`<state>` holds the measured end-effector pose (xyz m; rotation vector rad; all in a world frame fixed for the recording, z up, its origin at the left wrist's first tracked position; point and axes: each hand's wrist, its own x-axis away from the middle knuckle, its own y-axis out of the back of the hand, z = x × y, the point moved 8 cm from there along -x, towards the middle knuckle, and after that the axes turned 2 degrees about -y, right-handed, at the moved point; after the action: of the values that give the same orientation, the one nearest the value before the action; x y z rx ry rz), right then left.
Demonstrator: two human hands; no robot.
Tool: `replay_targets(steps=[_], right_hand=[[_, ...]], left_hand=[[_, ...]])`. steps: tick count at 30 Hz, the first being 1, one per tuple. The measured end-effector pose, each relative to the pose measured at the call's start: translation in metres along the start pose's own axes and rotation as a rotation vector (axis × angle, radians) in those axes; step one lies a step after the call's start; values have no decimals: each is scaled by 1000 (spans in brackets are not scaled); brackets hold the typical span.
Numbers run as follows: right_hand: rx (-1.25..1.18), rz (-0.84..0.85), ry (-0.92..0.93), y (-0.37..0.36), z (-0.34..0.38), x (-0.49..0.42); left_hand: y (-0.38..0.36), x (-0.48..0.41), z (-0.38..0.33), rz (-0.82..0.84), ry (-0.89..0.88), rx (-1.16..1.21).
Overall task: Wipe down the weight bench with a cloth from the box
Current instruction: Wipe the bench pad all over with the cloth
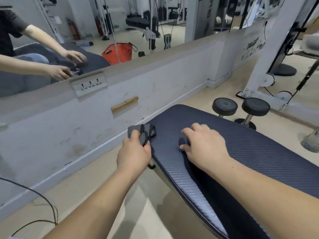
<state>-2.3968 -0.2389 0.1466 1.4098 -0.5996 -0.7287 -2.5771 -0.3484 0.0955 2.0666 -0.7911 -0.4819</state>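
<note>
The weight bench [245, 152] has a dark blue textured pad that runs from the lower middle to the right edge. My left hand [133, 155] grips a small dark grey cloth [140, 132] at the pad's left edge, near its far end. The cloth is bunched, with a black strap or hem folded across it. My right hand [204, 144] rests palm down on the pad, fingers spread, holding nothing. The box is not in view.
A low white wall [107, 121] with a socket strip [88, 84] and a mirror above runs along the left. Two dumbbells [241, 107] stand on the floor beyond the bench end. A white machine frame [269, 54] rises at right. A black cable [43, 204] lies lower left.
</note>
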Motion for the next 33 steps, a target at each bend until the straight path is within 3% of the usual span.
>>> replay_targets(steps=[5,9,16,22,29,33], right_hand=[[-183,75,-43,9,-29,68],[-307,166,-96,18,-51,117],[-231,104,-48,40,-71,190],[-224,102,-80,41,-106,226],[-203,166,-170,39,-147,279],[-156,204,-262,41,-177,319]], left_hand=[[-13,63,-22,223,23,1],[-15,98,-36,455,293,287],[-29,168,-64,353,354,372],[-82,260,-98,534,421,580],[-115,331,-131,348,459,696],[-135,358,-156,507,445,690]])
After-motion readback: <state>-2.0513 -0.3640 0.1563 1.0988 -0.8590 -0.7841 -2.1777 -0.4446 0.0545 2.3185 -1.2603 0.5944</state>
